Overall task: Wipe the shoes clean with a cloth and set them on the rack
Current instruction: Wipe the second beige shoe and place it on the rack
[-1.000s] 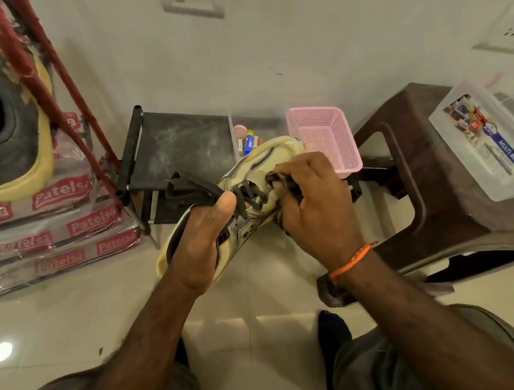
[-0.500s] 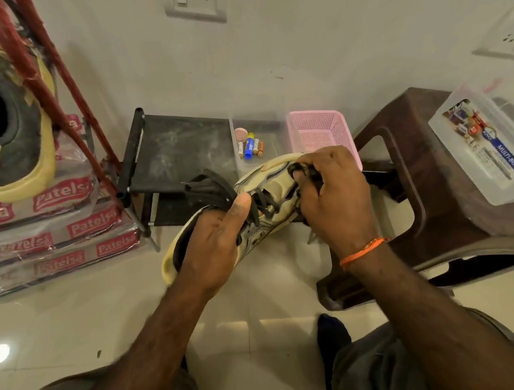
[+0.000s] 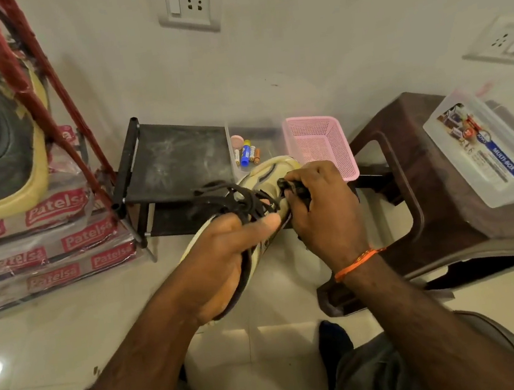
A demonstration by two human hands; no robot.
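Both hands clamped on the shoe (image 3: 273, 169) dead centre: left hand (image 3: 224, 259) grips its side, right hand (image 3: 324, 209) pinches the laces. Batteries (image 3: 246, 154) sit in a clear tray at 12, pink basket (image 3: 320, 146) beside it. "MULTI-BOX" tub (image 3: 484, 149) at 3, "Patelsa" packs (image 3: 47, 250) at 9.

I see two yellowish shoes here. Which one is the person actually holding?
The shoe in the middle, above the floor: the left hand grips its side and the right hand pinches its dark laces. The other shoe sits untouched at far left.
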